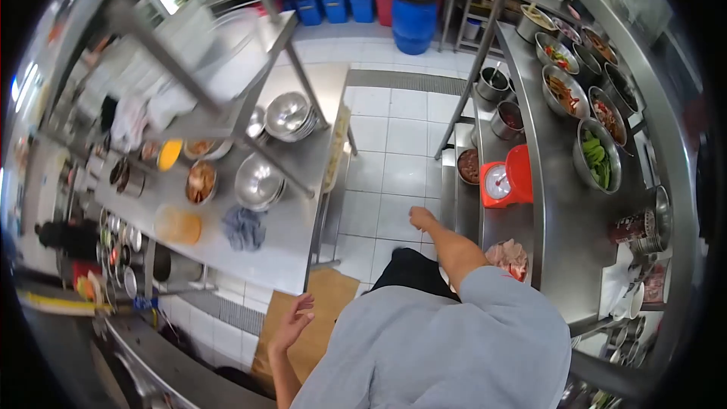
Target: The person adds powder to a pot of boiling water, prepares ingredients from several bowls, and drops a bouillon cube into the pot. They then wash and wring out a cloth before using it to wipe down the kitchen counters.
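Grey-sleeved, the right hand (pixel 420 217) looks loosely curled, any contents hidden; the left hand (pixel 294 320) is half open, seemingly empty. A red scale (pixel 496 183) sits at the right's two o'clock, farther from the left; a bluish cloth (pixel 244 229) lies at the left's eleven.

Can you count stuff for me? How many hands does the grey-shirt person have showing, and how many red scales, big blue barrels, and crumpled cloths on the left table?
Hands: 2 (left hand, right hand)
Red scale: 1
Blue barrel: 1
Crumpled cloth: 1
Total: 5
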Demonstrator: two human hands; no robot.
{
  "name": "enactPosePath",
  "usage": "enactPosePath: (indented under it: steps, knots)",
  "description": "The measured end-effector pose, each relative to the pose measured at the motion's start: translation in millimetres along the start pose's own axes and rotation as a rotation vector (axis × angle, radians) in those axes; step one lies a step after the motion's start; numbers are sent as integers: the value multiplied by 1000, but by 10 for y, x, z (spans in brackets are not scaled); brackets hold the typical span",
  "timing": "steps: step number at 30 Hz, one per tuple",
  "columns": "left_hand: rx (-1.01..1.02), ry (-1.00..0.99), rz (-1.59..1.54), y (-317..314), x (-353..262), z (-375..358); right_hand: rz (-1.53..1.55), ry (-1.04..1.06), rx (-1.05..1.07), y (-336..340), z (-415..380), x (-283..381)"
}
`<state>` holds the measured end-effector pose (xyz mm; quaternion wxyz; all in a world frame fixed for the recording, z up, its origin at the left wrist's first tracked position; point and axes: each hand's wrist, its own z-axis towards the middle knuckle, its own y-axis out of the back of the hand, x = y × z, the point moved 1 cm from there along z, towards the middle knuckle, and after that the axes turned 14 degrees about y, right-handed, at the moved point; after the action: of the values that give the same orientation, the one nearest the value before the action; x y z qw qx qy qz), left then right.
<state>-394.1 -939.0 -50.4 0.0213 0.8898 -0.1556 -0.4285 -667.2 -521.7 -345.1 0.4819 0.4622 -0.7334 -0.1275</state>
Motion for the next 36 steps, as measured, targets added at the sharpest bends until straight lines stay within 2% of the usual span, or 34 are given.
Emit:
enactPosePath:
  steps: [2,5,7,9,11,13,15,18,20,23,26,27,29,30,32,34,36]
  knots:
    - [151,-98,-30,143,-780,402,83,-142,-134,368,181,-256]
    - [361,-225,-144,84,-1723,1230,259,-323,-189,623,650,-733]
    - [433,-280,-207,-41,-2310,1748,357,-396,-93,403,1319,-1381]
    - [473,-334,-276,-196,-2996,2239,449,-471,-30,760,1469,-1115]
    - [514,-396,-319,-279,-3534,2622,396,-251,-22,1221,1672,-699]
    - [562,-463,-221,-274,-4040,2972,220,-182,111,1652,2286,-600]
    - [587,-526,-130,-217,-4508,3292,316,-170,43,2221,2845,-523]
    - [660,-589,-317,-163,-4973,4002,370,-100,-152,3356,3398,-214]
    - [630,-594,-326,-105,-5260,4537,351,-57,-274,3982,3792,-257]
    - [495,-584,-229,29,-5792,5352,264,-115,-408,4831,4272,-503]
    - [395,-614,-211,171,-6378,6264,3,-126,-543,5206,4734,-1334]
    - [372,-648,-238,189,-6633,6565,31,-261,-515,5390,4674,-1450]
    - [527,-717,-101,359,-7117,7233,68,-445,-472,5525,4591,-1814]
    - [582,-762,-39,278,-7457,7586,62,-491,-458,5624,4617,-2132]
    - [711,-801,133,-183,-8204,8035,278,-625,-554,6093,4094,-1953]
    - [705,-717,249,-1001,-8868,8307,297,-790,-629,6075,4092,-2528]
    - [636,-674,594,-1639,-9202,8811,371,-876,-710,6103,4098,-2886]
